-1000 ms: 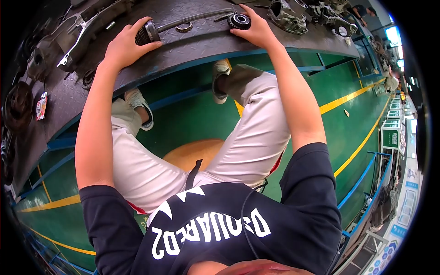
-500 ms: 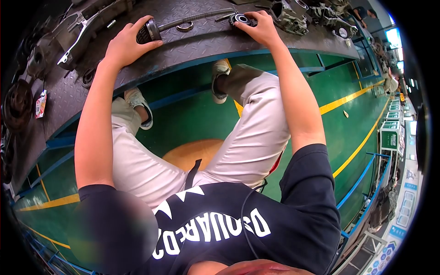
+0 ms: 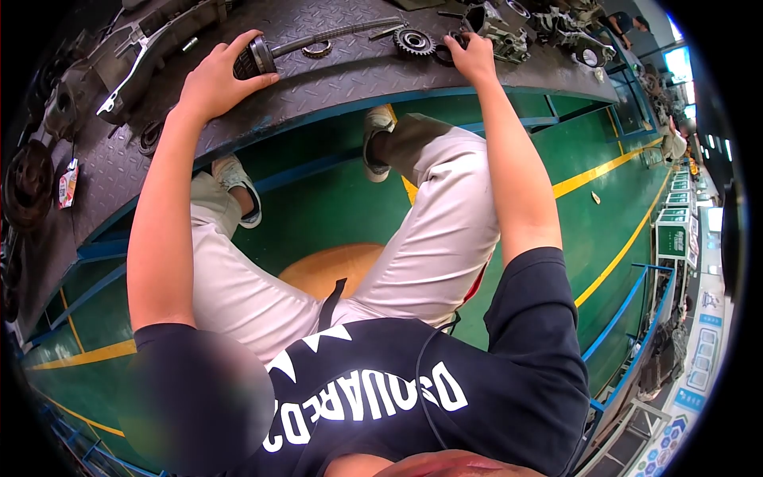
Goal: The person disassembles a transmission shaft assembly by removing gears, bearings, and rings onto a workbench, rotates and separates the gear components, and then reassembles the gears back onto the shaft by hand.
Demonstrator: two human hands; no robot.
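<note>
At the upper left, my left hand [image 3: 218, 78] is wrapped round the thick geared end of a long metal shaft [image 3: 326, 33], which lies across the dark textured workbench [image 3: 350, 75]. A small ring [image 3: 316, 50] lies just below the shaft. Near the shaft's thin end a toothed gear [image 3: 414, 42] lies flat, with nobody touching it. To the right of that gear, my right hand [image 3: 474, 60] has its fingers closed on a dark ring [image 3: 455, 40]. Another dark ring [image 3: 443, 54] lies between the gear and my right hand.
Metal housings [image 3: 501, 30] stand behind my right hand. A large casting [image 3: 131, 60] and a round rusty part [image 3: 30, 183] are at the left. The bench has a blue front edge. A co-worker [image 3: 620, 24] is at the far upper right.
My right hand has let go of the toothed gear and moved right to a dark ring. The gear now lies uncovered. My left hand stays on the shaft.
</note>
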